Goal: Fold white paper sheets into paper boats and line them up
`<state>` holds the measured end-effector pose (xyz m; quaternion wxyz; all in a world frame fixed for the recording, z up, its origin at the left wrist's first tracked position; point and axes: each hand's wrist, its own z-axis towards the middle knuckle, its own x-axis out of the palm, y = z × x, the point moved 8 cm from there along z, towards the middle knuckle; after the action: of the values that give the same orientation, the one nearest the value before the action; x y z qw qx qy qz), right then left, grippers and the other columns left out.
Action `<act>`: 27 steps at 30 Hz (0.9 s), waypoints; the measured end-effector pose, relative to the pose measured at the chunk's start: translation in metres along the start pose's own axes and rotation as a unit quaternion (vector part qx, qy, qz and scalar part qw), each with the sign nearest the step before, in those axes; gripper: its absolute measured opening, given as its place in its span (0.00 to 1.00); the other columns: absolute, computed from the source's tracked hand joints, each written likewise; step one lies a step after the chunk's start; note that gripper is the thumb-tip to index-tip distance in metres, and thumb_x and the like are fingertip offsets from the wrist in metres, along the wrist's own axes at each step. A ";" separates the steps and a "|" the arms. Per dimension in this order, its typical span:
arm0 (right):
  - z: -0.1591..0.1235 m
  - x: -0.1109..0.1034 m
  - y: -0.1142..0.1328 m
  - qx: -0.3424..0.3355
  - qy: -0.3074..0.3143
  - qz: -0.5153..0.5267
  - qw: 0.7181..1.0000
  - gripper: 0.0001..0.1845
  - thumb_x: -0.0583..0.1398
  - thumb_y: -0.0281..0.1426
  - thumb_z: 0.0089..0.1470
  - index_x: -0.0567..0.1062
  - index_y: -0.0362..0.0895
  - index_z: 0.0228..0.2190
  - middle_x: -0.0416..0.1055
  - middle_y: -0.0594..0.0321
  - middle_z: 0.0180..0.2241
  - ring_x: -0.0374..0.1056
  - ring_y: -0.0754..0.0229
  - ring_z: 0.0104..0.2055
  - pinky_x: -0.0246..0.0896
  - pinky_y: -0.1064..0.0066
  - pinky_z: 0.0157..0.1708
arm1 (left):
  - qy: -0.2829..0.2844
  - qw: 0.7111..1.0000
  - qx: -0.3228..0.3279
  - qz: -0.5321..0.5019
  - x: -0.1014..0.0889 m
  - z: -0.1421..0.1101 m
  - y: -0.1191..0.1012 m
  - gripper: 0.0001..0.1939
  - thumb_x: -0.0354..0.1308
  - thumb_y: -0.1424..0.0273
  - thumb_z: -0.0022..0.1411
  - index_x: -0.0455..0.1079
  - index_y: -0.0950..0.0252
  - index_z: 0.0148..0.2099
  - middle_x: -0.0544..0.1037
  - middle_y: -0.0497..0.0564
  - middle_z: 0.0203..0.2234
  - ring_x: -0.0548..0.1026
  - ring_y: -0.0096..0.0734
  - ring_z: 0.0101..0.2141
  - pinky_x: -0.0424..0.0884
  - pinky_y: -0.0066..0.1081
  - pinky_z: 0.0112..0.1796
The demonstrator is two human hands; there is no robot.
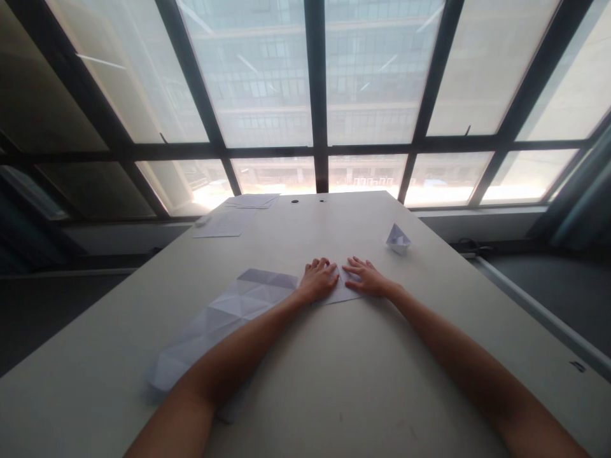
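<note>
A small folded sheet of white paper (pixel 340 294) lies on the table under both of my hands. My left hand (pixel 319 280) rests on its left part, fingers bent and spread. On its right part my right hand (pixel 366 278) lies with the fingers stretched apart, pointing left. A narrow strip of the paper shows between the hands, and its lower edge sticks out below them. Left of my left hand, partly under my left forearm, lies a large white sheet (pixel 238 302) covered in triangular creases.
A folded paper boat (pixel 398 239) stands to the right, beyond my right hand. Flat white sheets (pixel 224 224) lie at the far left of the white table (pixel 334 235). Past the table's far edge are framed windows (pixel 267 83).
</note>
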<state>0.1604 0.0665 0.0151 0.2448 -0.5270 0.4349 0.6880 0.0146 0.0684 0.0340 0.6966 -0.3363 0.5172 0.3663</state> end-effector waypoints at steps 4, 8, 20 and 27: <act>0.000 -0.006 -0.012 0.058 -0.027 -0.028 0.998 0.34 0.58 0.47 0.62 0.63 0.47 0.64 0.46 0.48 0.70 0.36 0.46 0.72 0.33 0.43 0.66 | -0.006 1.000 -0.027 0.004 -0.003 0.000 0.004 0.19 0.48 0.56 0.70 0.70 0.59 0.54 0.69 0.59 0.52 0.64 0.52 0.53 0.61 0.50 0.52; 0.000 -0.012 -0.015 0.082 -0.052 -0.053 0.994 0.27 0.57 0.43 0.64 0.68 0.46 0.60 0.50 0.47 0.69 0.41 0.47 0.72 0.35 0.44 0.66 | -0.013 0.998 -0.057 0.018 -0.002 0.002 0.010 0.19 0.49 0.57 0.68 0.71 0.64 0.50 0.71 0.62 0.48 0.66 0.52 0.52 0.62 0.49 0.53; 0.010 0.019 0.011 0.003 -0.045 -0.044 0.998 0.29 0.46 0.28 0.65 0.57 0.38 0.66 0.52 0.48 0.68 0.45 0.56 0.71 0.39 0.57 0.68 | 0.093 0.987 0.117 -0.055 0.027 0.001 -0.014 0.31 0.39 0.55 0.73 0.46 0.61 0.73 0.52 0.56 0.70 0.49 0.40 0.69 0.46 0.47 0.65; 0.008 0.021 0.007 0.053 -0.026 -0.054 0.997 0.34 0.44 0.41 0.67 0.52 0.37 0.68 0.43 0.47 0.70 0.37 0.51 0.73 0.30 0.48 0.68 | 0.083 0.989 0.111 -0.059 0.027 0.001 -0.012 0.33 0.37 0.52 0.74 0.47 0.62 0.73 0.52 0.57 0.70 0.49 0.39 0.69 0.45 0.47 0.65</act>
<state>0.1435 0.0676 -0.0012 0.3205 -0.5174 0.4354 0.6633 0.0310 0.0675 0.0098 0.7046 -0.3160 0.5902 0.2353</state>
